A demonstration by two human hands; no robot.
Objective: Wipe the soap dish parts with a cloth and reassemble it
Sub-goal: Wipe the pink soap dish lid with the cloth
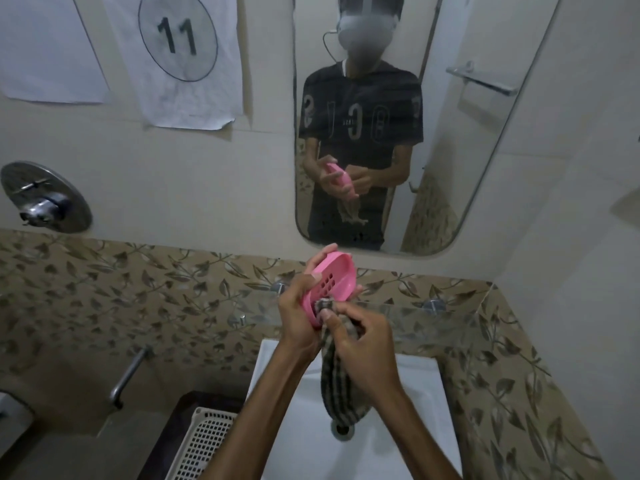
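At the bottom of the frame a white slotted basket (pixel 204 441) sits left of centre beside a white washbasin (pixel 408 410), whose drain shows just under the hanging end of a striped cloth (pixel 337 386). Above the basin, near the middle of the frame, the right hand (pixel 363 344) grasps the cloth's upper end and presses it against the lower rim of a pink soap dish tray (pixel 332 284). The left hand (pixel 299 315) grasps that tray, thumb on its perforated inside, fingertips curling over its far edge; the tray is tilted, hollow side toward the camera. Farther back, a leaf-patterned tile band (pixel 138 289) crosses the wall. A chrome shower valve (pixel 45 199) is at the left, a sheet marked 11 (pixel 180 57) at upper left, and a mirror (pixel 450 150) reflects the person at upper right.
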